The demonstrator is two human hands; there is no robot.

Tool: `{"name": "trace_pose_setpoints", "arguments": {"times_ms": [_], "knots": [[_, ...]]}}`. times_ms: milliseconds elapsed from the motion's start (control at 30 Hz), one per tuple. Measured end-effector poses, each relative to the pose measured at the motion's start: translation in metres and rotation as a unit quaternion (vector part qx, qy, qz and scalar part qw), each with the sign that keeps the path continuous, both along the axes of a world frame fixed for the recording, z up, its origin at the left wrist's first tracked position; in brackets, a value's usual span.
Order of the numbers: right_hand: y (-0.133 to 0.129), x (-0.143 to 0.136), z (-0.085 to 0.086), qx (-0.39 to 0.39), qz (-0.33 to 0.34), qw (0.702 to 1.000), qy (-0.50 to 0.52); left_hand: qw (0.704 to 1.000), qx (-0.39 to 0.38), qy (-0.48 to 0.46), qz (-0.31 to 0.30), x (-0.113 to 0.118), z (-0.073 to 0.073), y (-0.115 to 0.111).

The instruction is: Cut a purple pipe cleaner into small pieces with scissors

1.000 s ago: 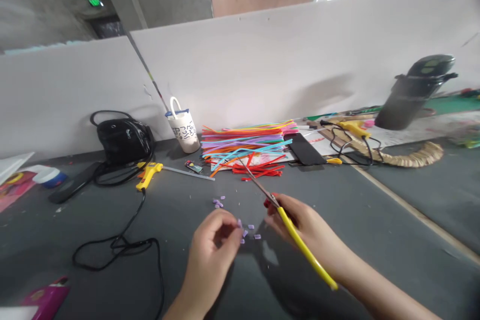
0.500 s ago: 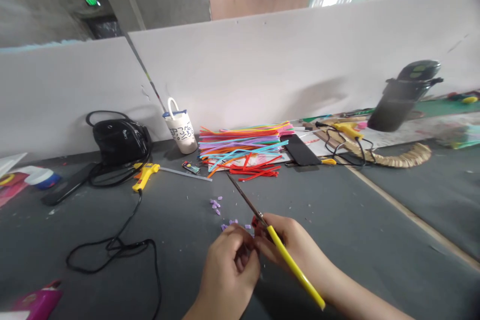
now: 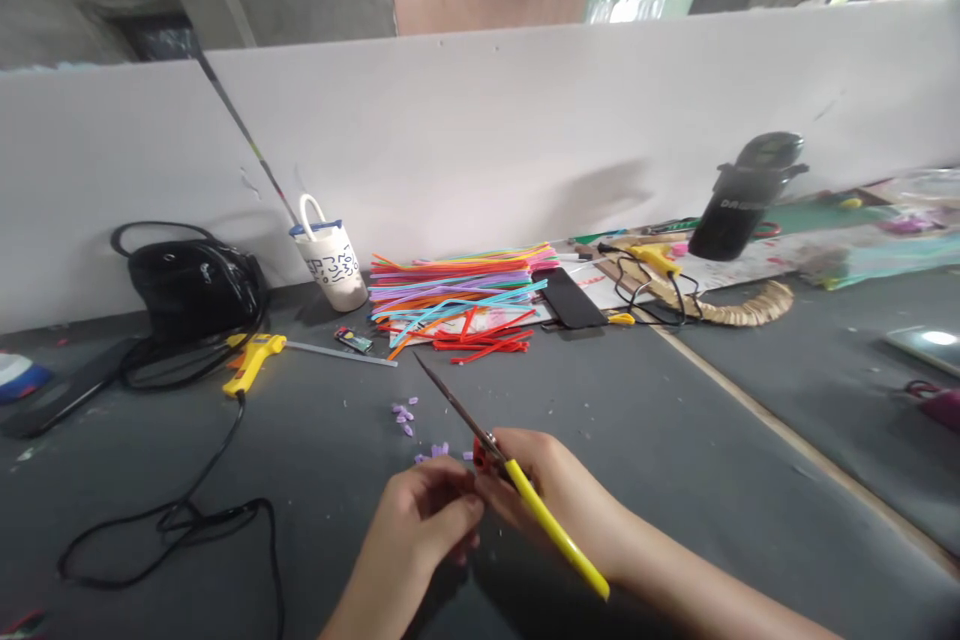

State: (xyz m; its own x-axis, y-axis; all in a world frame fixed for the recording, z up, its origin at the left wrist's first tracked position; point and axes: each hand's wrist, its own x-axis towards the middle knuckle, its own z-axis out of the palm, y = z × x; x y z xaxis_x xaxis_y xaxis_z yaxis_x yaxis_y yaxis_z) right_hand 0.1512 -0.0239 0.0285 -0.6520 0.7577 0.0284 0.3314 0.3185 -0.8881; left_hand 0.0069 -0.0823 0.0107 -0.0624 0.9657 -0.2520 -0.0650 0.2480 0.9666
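Right hand (image 3: 544, 480): fingers wrapped about yellow-handled metal scissors (image 3: 525, 492), dark pointed blade directed away over the bench, long handle lying back across the wrist; likely carried this way to leave the fingertips free for fine handling. Small red piece (image 3: 481, 455), at the same fingers; partly covered, so its nature cannot be told. Left hand (image 3: 424, 525): fingers curled, thumb drawn toward the forefinger, close against the right fingertips; whether anything is pinched there cannot be told. Short pale-purple cut pieces, two loose groups on the dark grey bench (image 3: 600, 420): one (image 3: 405, 417) lying apart, the other (image 3: 439, 452) just beyond the left knuckles, presumably kept within short reach. Long fuzzy stems in many colours (image 3: 461, 285), stacked lengthwise near the white partition (image 3: 480, 140), apparently as stock kept out of the working space. Loose red stems (image 3: 495, 345), strewn in front of the stack. Black flat phone (image 3: 571, 298), at the stack's right end. Yellow glue gun (image 3: 255, 363), lying on its side at left with a translucent glue stick (image 3: 345, 353) extending from its rear, probably set aside to keep its black cord (image 3: 195, 510) clear of both hands.
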Motion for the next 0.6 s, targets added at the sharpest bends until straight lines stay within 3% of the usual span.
{"name": "trace_pose_setpoints", "arguments": {"times_ms": [167, 367, 467, 600], "knots": [[0.006, 0.007, 0.002, -0.025, 0.065, 0.997, 0.029, 0.987, -0.063, -0.143, -0.031, -0.005, 0.002, 0.002], [0.006, 0.007, -0.001, -0.031, 0.095, 0.994, 0.045, 0.971, -0.083, -0.212, -0.074, -0.008, -0.005, 0.002], [0.004, 0.006, 0.003, 0.013, 0.046, 0.999, 0.015, 0.976, -0.061, -0.206, -0.028, -0.007, -0.002, 0.002], [-0.001, 0.005, 0.005, 0.172, -0.034, 0.983, -0.046, 0.977, 0.003, -0.203, 0.07, -0.011, 0.006, 0.002]]}}
